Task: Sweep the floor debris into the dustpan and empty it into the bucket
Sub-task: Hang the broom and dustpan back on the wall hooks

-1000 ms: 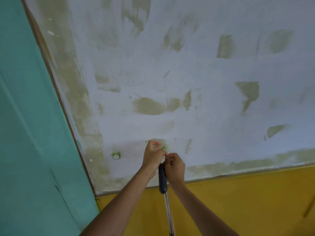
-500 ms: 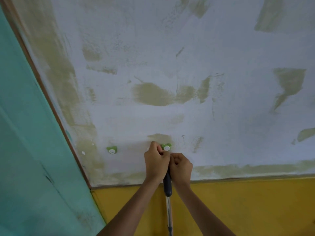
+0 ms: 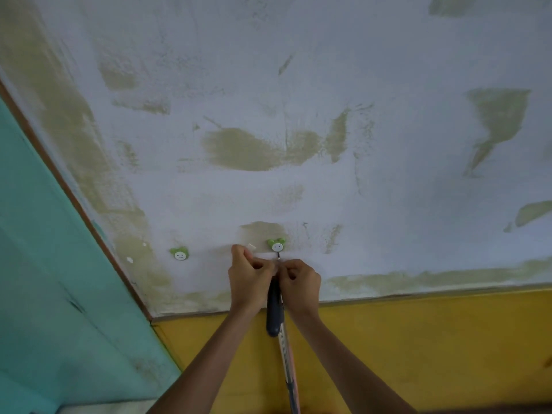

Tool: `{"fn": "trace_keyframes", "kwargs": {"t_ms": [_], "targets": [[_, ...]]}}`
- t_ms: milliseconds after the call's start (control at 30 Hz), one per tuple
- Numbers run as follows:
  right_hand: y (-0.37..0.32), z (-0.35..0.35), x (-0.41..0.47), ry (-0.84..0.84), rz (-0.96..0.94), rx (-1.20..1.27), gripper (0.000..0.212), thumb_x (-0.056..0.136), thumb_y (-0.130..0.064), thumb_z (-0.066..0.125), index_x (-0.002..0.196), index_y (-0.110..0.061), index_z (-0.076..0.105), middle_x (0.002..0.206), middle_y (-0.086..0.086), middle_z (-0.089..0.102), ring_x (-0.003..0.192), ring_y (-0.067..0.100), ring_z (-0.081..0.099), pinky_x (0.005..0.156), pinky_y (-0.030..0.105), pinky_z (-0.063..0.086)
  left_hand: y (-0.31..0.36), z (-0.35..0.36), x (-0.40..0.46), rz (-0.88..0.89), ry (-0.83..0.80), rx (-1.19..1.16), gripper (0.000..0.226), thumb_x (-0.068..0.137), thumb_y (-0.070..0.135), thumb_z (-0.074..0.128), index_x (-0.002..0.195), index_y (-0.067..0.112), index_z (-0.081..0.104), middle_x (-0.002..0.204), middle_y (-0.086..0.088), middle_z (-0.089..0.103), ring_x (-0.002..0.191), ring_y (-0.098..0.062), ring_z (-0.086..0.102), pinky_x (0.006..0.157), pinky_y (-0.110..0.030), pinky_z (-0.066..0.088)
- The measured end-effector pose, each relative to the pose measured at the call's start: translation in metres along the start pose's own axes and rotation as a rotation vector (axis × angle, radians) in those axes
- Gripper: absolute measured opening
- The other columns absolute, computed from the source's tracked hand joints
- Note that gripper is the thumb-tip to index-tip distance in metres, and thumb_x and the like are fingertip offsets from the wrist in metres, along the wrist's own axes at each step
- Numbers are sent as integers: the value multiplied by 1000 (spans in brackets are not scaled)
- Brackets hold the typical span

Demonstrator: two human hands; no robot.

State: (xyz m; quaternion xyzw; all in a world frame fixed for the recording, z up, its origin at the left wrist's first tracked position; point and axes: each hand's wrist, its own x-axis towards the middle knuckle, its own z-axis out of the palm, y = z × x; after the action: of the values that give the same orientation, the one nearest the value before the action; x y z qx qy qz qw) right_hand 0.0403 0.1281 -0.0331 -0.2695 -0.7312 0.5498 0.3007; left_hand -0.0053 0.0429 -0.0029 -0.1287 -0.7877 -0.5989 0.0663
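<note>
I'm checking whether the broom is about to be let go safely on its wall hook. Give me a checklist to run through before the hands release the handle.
1. Hook present above the handle: ok, the right green hook sits just above both hands.
2. Handle's top end at the hook: ok, the dark handle grip hangs directly below it.
3. Loop seated on the hook: cannot tell, the fingers hide it.
4. Both hands supporting: ok, the left hand and right hand pinch at the handle's top.
5. Spare hook free: ok, the left green hook carries nothing.
</note>
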Motion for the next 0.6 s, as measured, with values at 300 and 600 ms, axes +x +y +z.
{"fn": "trace_keyframes", "kwargs": {"t_ms": [300, 600], "targets": [[-1, -9, -1, -15, -107, -192, 24, 88, -10, 60, 68, 1, 67, 60, 15, 66, 57, 25, 61, 45, 30, 33, 0, 9, -5, 172, -9, 186, 31, 82, 8, 68, 74, 14, 39, 61, 9, 39, 56, -9, 39, 52, -8, 33], [0, -26, -9, -261, 7, -182, 20, 85, -6, 56, 93, -7, 75, 87, 11, 75, 77, 23, 69, 66, 34, 57, -1, 6, -23, -65, -132, 131, 12, 84, 4, 57, 91, 14, 53, 92, 2, 66, 74, 4, 58, 52, -8, 41]]}}
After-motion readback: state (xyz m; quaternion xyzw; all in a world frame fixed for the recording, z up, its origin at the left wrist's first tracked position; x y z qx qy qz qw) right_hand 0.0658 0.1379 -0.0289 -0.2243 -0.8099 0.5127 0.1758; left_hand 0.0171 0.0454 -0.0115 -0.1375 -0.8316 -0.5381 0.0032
